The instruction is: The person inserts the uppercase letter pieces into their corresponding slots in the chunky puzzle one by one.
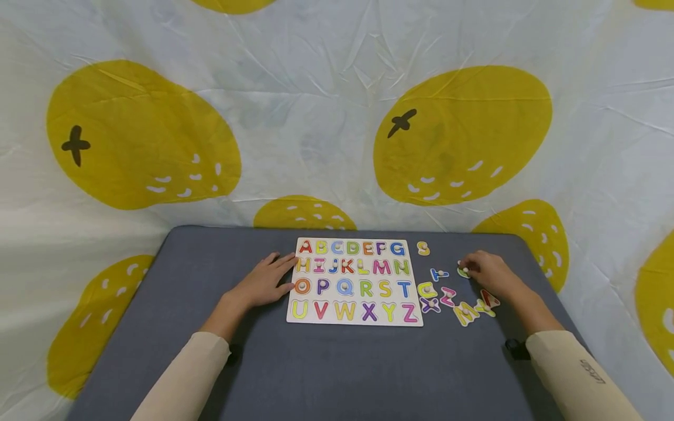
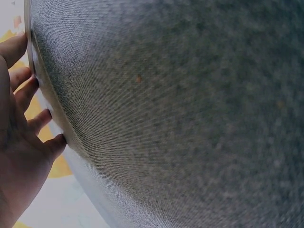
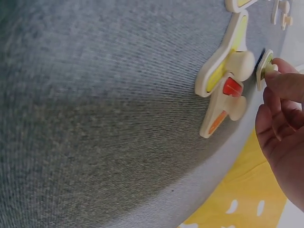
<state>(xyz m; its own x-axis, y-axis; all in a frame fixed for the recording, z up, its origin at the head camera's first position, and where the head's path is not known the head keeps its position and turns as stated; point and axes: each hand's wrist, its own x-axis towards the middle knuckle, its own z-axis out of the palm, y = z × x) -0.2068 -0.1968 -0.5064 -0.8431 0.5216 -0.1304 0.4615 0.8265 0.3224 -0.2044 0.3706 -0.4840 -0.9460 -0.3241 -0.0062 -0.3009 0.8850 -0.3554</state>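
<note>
A pale alphabet puzzle board (image 1: 330, 322) lies on the dark grey table. My left hand (image 1: 267, 279) rests at its left edge, fingers spread, thumb beside the orange O (image 1: 302, 286). Off to the board's right, my right hand (image 1: 492, 273) pinches the knob of a green letter piece (image 3: 260, 71) between thumb and fingertips. The fingers hide part of that piece, and I cannot tell which letter it is. Closer to the right wrist lie a yellow Y piece (image 1: 484, 308) and a red letter piece (image 1: 489, 298), knobs up and overlapping.
More loose knobbed pieces lie right of the board: a yellow S (image 1: 423, 248), blue T (image 1: 439, 274), yellow U (image 1: 427, 290), purple X (image 1: 430, 305), pink Z (image 1: 447, 296) and yellow W (image 1: 466, 314). A fruit-patterned cloth (image 1: 337, 146) hangs behind the table.
</note>
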